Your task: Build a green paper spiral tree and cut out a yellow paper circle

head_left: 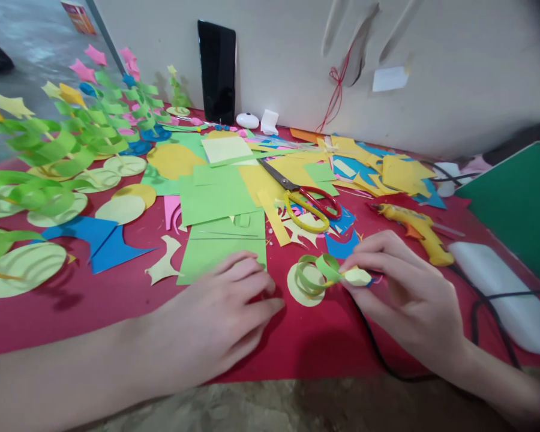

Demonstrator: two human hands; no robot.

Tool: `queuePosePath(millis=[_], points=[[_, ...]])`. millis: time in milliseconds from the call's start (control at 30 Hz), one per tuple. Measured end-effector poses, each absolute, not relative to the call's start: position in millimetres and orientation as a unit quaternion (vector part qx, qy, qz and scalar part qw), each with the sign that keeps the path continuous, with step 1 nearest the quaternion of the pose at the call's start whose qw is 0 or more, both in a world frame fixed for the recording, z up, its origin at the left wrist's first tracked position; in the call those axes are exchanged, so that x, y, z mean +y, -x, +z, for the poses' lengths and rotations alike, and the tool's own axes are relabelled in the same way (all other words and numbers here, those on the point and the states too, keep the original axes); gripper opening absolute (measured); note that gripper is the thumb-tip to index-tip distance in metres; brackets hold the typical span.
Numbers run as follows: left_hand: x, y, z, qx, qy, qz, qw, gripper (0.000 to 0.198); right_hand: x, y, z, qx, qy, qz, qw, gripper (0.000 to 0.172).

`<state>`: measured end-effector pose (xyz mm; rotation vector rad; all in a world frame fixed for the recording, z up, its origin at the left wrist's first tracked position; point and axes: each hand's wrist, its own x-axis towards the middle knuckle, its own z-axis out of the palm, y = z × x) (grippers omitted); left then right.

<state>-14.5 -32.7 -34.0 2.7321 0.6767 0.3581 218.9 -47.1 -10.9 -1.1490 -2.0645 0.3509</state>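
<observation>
Between the thumb and fingers of my right hand is the pale yellow top of a small paper spiral tree. Its curled green strip winds towards a round pale yellow base, and the piece leans over above the red tabletop. My left hand rests on the table to the left of it, fingers loosely bent and apart, with nothing seen in them. Green paper sheets lie just beyond that hand. Scissors with red and yellow handles lie on paper scraps farther back.
Several finished paper spiral trees with star tops crowd the left side. A yellow glue gun lies at right, its black cable running near my right hand, beside a white power bank-like box. A dark phone leans against the wall.
</observation>
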Motion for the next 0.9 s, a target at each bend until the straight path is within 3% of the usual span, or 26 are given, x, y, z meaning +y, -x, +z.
queuePosePath(millis=[533, 900], points=[[-35.5, 3.7, -46.5, 0.198, -0.959, 0.187, 0.080, 0.026, -49.7, -223.7, -1.0, -0.812, 0.436, 0.134, 0.364, 0.019], [-30.8, 1.5, -49.2, 0.191, -0.965, 0.166, 0.073, 0.024, -46.0, -223.5, -7.8, -0.820, 0.447, 0.110, 0.340, 0.022]])
